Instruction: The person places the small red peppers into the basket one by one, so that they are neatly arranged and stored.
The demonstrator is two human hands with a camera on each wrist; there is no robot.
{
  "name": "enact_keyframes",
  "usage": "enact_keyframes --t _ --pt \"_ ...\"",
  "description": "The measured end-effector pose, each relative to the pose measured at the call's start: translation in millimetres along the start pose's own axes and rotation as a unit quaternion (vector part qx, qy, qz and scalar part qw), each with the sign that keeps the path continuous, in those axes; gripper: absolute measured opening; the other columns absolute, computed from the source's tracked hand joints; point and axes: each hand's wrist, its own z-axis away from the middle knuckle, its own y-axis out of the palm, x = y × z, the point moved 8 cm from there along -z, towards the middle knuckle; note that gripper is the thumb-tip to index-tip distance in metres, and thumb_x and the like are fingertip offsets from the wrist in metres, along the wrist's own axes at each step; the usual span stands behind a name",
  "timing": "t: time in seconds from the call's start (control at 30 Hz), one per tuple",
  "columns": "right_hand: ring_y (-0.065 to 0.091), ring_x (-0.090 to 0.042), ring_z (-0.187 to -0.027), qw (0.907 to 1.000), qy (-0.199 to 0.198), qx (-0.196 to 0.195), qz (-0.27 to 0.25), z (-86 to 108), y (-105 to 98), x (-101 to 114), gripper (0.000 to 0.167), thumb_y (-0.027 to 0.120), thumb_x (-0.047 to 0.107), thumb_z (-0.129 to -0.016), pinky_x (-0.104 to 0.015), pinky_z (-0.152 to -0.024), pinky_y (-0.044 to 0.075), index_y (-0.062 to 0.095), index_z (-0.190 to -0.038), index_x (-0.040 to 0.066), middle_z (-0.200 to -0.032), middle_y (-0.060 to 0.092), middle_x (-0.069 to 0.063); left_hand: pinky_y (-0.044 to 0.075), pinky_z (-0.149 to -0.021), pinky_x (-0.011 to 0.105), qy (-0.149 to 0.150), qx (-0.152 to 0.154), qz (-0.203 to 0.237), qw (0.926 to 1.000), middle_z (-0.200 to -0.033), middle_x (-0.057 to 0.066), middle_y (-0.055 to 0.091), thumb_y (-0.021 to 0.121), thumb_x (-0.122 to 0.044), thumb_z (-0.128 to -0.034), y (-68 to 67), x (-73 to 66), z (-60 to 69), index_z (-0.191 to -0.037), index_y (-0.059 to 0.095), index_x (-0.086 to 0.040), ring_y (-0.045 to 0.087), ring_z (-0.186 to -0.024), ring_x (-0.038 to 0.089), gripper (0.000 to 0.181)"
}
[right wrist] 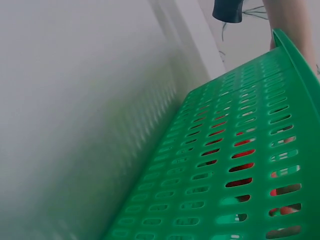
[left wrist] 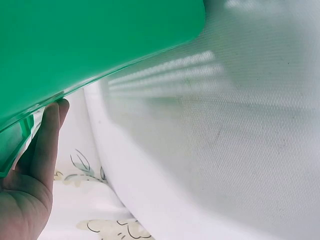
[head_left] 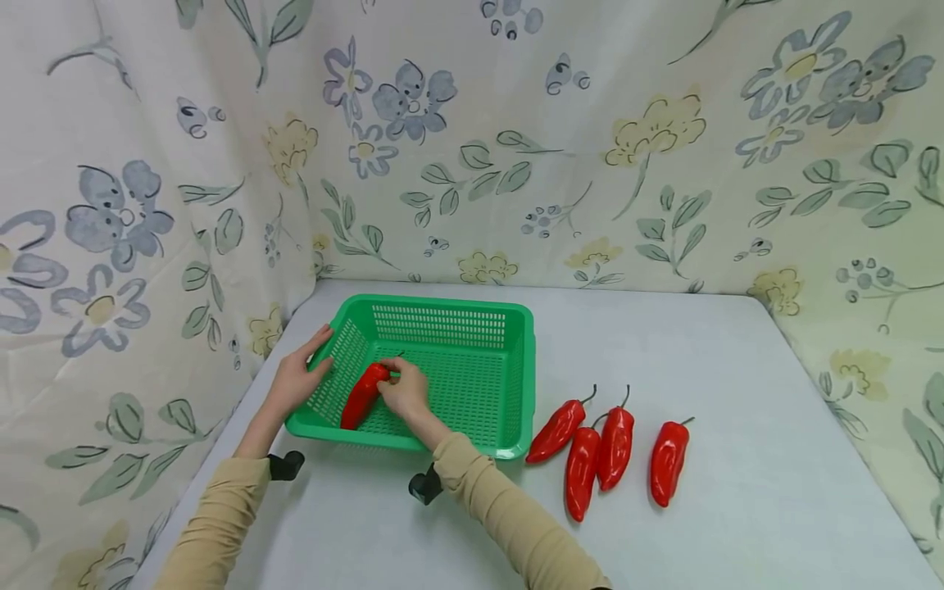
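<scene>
A green plastic basket (head_left: 472, 447) with slotted walls stands on the left of the white table, and its left rim is held by my left hand (head_left: 298, 377). In the left wrist view, the fingers of the left hand (left wrist: 37, 165) lie against the basket's rim (left wrist: 100, 45). Reaching inside over the near rim, my right hand (head_left: 406, 393) pinches the stem end of a red chili pepper (head_left: 361, 399). That pepper lies slanted in the basket's left part. The right wrist view shows the slotted wall (right wrist: 220, 165), with red glimpsed through the slots; it mostly hides the hand.
Right of the basket, several more red chili peppers (head_left: 615, 447) with dark stems lie on the white table (head_left: 774, 459); one (head_left: 669, 463) is a little apart. Floral cloth (head_left: 472, 147) hangs behind and at both sides.
</scene>
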Motion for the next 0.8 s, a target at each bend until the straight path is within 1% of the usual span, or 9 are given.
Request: enact_keyframes --t 0.1,0.2,0.3,0.53,0.6,0.7,0.8 --pt "0.059 -0.033 -0.116 0.9992 -0.007 0.039 0.001 -0.1 6.3 1.0 0.045 0.062 0.0 -0.087 -0.031 -0.082 0.056 0.057 -0.131 0.008 -0.131 0.057 -0.014 0.03 -0.107 0.061 -0.001 0.0 -0.001 1.0 -0.153 0.014 0.032 0.054 -0.01 -0.095 1.0 0.1 -0.9 -0.145 0.039 -0.005 0.03 -0.138 0.042 0.052" --pt "0.055 -0.034 -0.121 0.9979 -0.009 0.064 0.005 1.1 10.6 1.9 0.049 0.062 0.0 -0.088 -0.034 -0.089 0.055 0.053 -0.135 0.008 -0.136 0.055 -0.014 0.03 -0.108 0.061 -0.006 0.003 -0.002 1.0 -0.154 0.013 0.031 0.054 -0.011 -0.0951 1.6 0.9 -1.4 -0.145 0.038 -0.005 0.029 -0.139 0.042 0.053" --pt "0.055 -0.035 -0.121 0.9974 -0.002 0.072 0.002 2.2 13.0 0.8 0.049 0.062 0.001 -0.088 -0.035 -0.089 0.054 0.053 -0.135 0.008 -0.137 0.054 -0.013 0.028 -0.109 0.06 -0.015 0.007 0.002 0.9999 -0.154 0.012 0.03 0.054 -0.012 -0.0954 1.3 2.6 -0.6 -0.146 0.037 -0.007 0.028 -0.14 0.041 0.053" --pt "0.056 -0.037 -0.119 0.9969 0.024 0.067 -0.032 4.0 10.4 -5.2 0.046 0.061 0.0 -0.087 -0.034 -0.085 0.056 0.054 -0.132 0.004 -0.132 0.055 -0.018 0.027 -0.11 0.059 -0.027 0.011 0.007 0.9996 -0.155 0.01 0.029 0.053 -0.013 -0.0957 2.8 4.7 0.3 -0.146 0.037 -0.008 0.027 -0.141 0.04 0.054" --pt "0.055 -0.037 -0.119 0.9969 0.024 0.069 -0.028 5.0 9.2 -6.0 0.045 0.062 0.0 -0.087 -0.034 -0.085 0.056 0.055 -0.132 0.003 -0.131 0.056 -0.018 0.027 -0.11 0.059 -0.027 0.012 0.006 0.9996 -0.155 0.01 0.029 0.053 -0.013 -0.0958 2.9 4.8 0.4 -0.146 0.037 -0.008 0.027 -0.141 0.04 0.054" --pt "0.053 -0.035 -0.12 0.9965 0.032 0.075 -0.021 8.2 7.0 -6.5 0.045 0.064 0.002 -0.086 -0.034 -0.084 0.055 0.056 -0.131 0.004 -0.13 0.057 -0.017 0.027 -0.11 0.06 -0.026 0.011 0.004 0.9996 -0.155 0.01 0.029 0.053 -0.013 -0.0959 1.9 4.3 0.3 -0.146 0.037 -0.008 0.027 -0.14 0.041 0.053" --pt "0.051 -0.034 -0.122 0.9953 0.039 0.086 -0.019 13.1 4.1 -4.9 0.046 0.064 0.004 -0.087 -0.035 -0.086 0.054 0.056 -0.131 0.006 -0.131 0.056 -0.017 0.027 -0.109 0.061 -0.023 0.011 0.003 0.9997 -0.155 0.011 0.029 0.053 -0.014 -0.096 0.8 3.0 0.0 -0.146 0.036 -0.008 0.027 -0.14 0.042 0.053"
